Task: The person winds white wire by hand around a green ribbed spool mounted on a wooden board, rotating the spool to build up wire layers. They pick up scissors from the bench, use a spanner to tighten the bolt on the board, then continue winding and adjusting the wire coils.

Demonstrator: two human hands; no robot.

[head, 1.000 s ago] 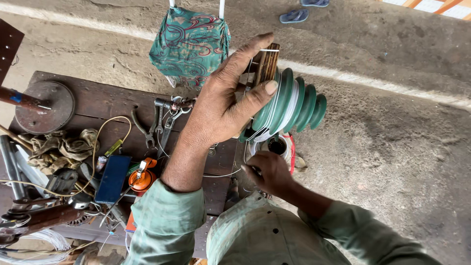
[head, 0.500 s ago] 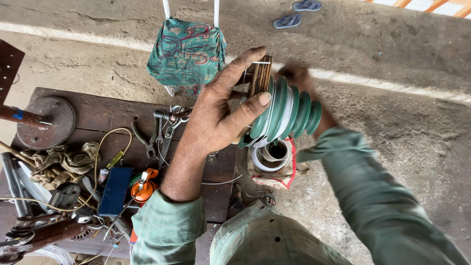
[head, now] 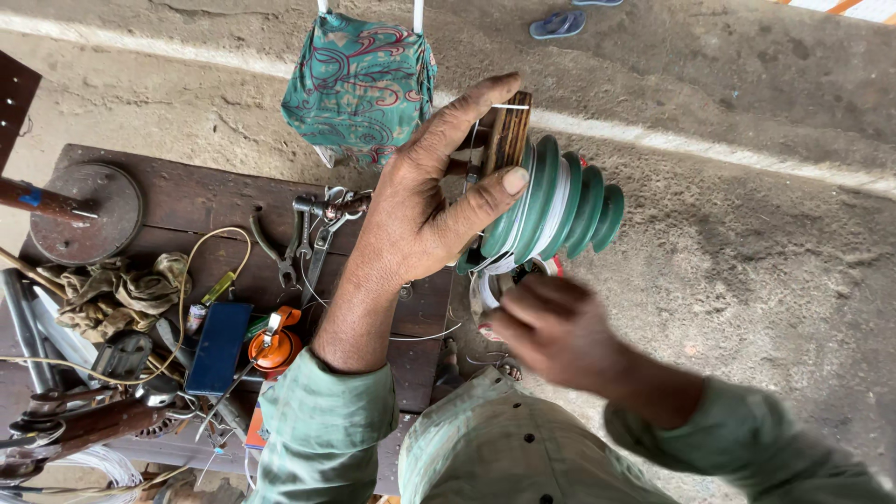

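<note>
My left hand [head: 420, 215] is raised over the bench edge and grips a green stepped winding former [head: 569, 210], thumb pressed on its widest step. Pale thin wire lies in the former's grooves, and a small wooden block [head: 509, 131] sits against its near face under my fingers. My right hand [head: 560, 331] is blurred just below the former, fingers loosely curled. Whether it holds wire I cannot tell. A round wire spool [head: 485, 291] with red trim shows partly between the two hands.
A dark wooden bench [head: 205, 201] carries pliers [head: 317, 233], an orange oil can [head: 273, 345], a flat blue box [head: 219, 345], a rag [head: 121, 289], a round metal disc [head: 89, 215] and loose wires. A green patterned cloth bag [head: 359, 84] hangs behind. A blue sandal [head: 558, 23] lies on the concrete.
My right hand swung from below the former up behind it, then back down under it. My left hand kept its grip on the former.
</note>
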